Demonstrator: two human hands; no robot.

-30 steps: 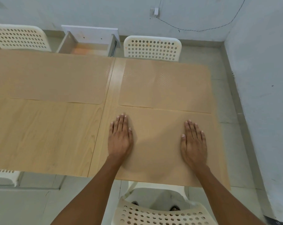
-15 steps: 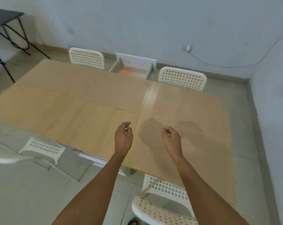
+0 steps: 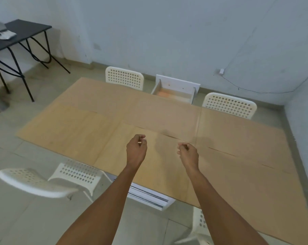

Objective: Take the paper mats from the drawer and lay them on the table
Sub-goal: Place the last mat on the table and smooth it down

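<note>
While mats (image 3: 238, 138) cover table (image 3: 64, 128) | both hands' fingers loosely curled, empty

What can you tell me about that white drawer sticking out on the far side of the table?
The drawer is pulled open at the far edge of the table, between two white perforated chairs. It looks like white-painted board with a flat front panel facing the wall, thin side walls and a pale bottom with an orange tint. The part of its inside that shows looks empty. A metal runner shows on its right side. Neither hand touches it.
</note>
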